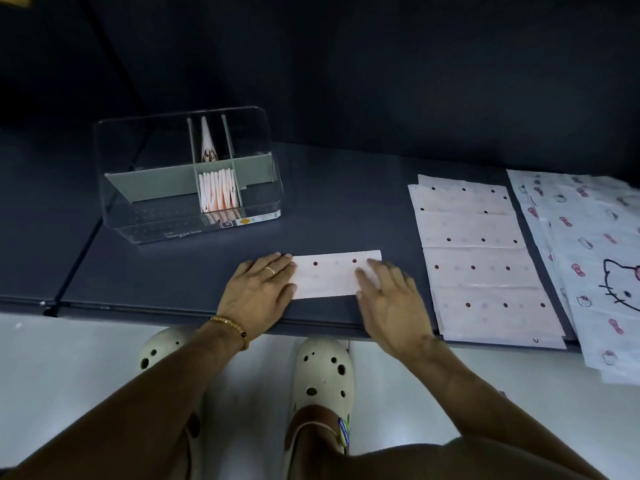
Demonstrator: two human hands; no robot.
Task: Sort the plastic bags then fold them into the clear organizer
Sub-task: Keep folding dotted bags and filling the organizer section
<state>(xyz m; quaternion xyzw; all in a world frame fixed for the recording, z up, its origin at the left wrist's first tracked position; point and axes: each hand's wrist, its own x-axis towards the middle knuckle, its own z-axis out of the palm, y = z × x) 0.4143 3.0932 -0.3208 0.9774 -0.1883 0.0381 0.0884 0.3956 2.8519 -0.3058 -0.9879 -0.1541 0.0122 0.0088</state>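
A pale pink dotted plastic bag, folded into a narrow strip, lies near the front edge of the dark table. My left hand lies flat on its left end. My right hand presses flat on its right end with straight fingers. The clear organizer stands at the back left; its front middle compartment holds several folded pink bags, and one folded bag stands in the compartment behind. A stack of flat dotted bags lies to the right.
A pile of white cat-print bags overhangs the table's right front corner. A dark wall rises behind the table. My feet in cream clogs stand on the pale floor under the table edge.
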